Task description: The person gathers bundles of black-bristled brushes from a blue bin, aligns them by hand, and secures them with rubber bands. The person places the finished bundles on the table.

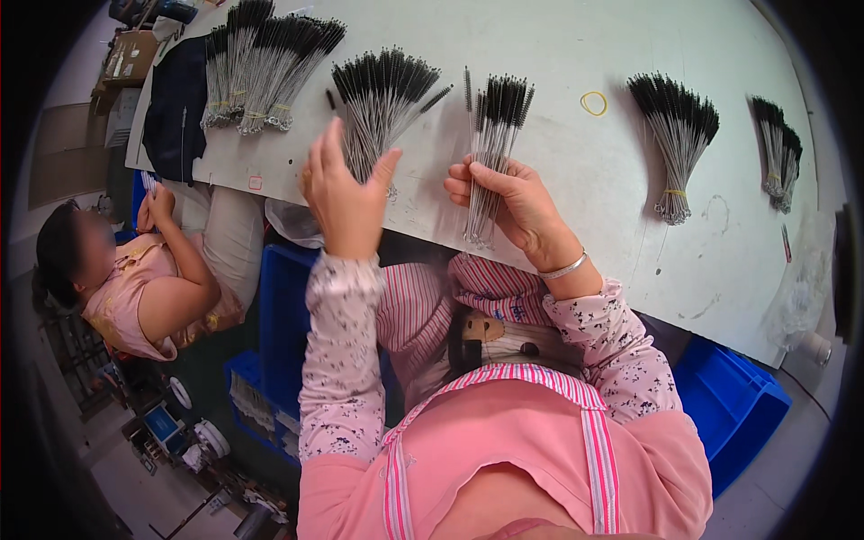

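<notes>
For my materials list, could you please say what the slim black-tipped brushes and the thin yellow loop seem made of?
Slim black-tipped brushes: stems probably metal wire, silvery with looped ends; bristles perhaps nylon, fine and matte black. Thin yellow loop: likely rubber, smooth-looking, given its uneven curve.

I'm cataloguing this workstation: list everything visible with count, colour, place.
table: one, white, across top
held brushes: one bunch, black-silver, right hand
unheld brush groups: four, black-silver, table
loose band: one, yellow, table
cloth: one, navy, table's left end
bins: several, blue, below table
spool: one, pale, lower right
co-worker: one, pink top, left
machinery: several, mixed, lower left
left hand: one, bare, near brushes
right hand: one, bare, around held brushes
</notes>
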The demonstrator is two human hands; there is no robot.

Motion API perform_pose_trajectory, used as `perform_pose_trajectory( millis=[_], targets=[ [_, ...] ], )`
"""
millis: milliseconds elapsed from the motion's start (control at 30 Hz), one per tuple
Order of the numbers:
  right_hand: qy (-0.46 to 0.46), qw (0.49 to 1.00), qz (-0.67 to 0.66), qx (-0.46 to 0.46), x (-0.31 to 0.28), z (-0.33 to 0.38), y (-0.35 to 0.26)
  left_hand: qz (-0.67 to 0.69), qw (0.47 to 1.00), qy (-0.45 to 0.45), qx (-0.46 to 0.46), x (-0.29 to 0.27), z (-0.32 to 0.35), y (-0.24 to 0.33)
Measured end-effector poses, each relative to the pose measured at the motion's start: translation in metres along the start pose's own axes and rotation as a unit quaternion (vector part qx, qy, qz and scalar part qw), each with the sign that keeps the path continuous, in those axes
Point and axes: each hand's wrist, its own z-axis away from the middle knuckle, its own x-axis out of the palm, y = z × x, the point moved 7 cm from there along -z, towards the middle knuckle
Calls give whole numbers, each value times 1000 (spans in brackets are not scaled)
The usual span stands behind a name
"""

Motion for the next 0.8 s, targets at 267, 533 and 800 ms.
perform_pose_trajectory(
  millis=[267, 533, 800],
  targets=[
    [-60, 995, 64, -36, 29, 14, -2, 560, 703, -318, -303, 75, 91, 48],
    [-1, 996, 49, -78, 26, 16, -3, 668, 609, -289, -315, 86, 111, 54],
    [66, 988, 94, -102, -2, 7, 4, 621, 650, -272, -345, 88, 121, 52]
  ],
)
